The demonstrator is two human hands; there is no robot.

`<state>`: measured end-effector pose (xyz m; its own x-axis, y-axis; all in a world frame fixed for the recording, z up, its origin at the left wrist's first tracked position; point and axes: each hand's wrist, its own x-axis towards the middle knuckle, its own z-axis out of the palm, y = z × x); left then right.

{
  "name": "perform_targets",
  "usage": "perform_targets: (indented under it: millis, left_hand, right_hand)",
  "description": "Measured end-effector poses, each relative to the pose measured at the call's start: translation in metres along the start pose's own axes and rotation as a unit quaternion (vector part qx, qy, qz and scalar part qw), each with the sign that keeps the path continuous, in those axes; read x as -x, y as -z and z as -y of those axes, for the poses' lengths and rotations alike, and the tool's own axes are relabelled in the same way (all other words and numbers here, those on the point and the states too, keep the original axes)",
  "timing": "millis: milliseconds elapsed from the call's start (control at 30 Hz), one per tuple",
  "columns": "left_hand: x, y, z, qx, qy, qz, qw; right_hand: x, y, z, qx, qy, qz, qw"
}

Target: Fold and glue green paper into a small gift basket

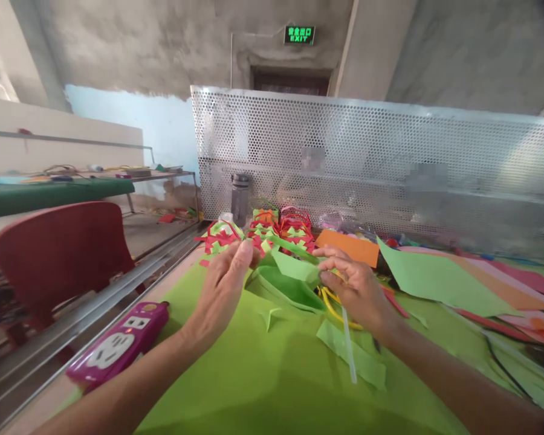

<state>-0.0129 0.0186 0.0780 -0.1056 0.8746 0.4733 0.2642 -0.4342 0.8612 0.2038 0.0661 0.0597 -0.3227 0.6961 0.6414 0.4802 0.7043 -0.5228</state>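
Before me, a light green felt piece (294, 266) is raised between my two hands. My right hand (351, 281) pinches its right edge between thumb and fingers. My left hand (229, 275) is closed at the piece's left side, thumb pressed against curled fingers; what lies between them is hidden. Under the raised piece lies a darker green folded felt piece (288, 289). Below my right hand are a yellow cord (333, 305), a translucent white stick (349, 350) and a light green strip (367, 362). A small green scrap (268, 317) lies on the green sheet (263, 368) covering the table.
Red and green felt baskets (294, 226) stand behind my hands beside a grey bottle (240, 196). A purple power strip (122, 344) lies at left, near a red chair (66, 260). Coloured felt sheets (444, 281) lie at right. A perforated metal panel (367, 157) borders the back.
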Motion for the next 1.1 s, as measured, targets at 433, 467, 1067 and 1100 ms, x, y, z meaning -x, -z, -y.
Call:
perform_targets:
  millis: [433,467,1067,1100]
  left_hand:
    - [0.001,-0.014,0.014,0.242,0.184,0.134,0.943]
    - [0.003,-0.017,0.014,0.25,0.197,0.131,0.939]
    - [0.022,-0.035,0.004,0.392,0.356,0.099,0.842]
    - [0.022,-0.035,0.005,0.39,0.358,0.094,0.843]
  right_hand:
    - [0.006,-0.009,0.002,0.097,-0.004,0.025,0.995]
    - [0.007,-0.01,0.004,0.102,-0.003,0.028,0.994]
    - [0.014,-0.009,0.034,0.126,0.03,-0.001,0.992]
    - [0.014,-0.009,0.034,0.127,0.028,0.001,0.992]
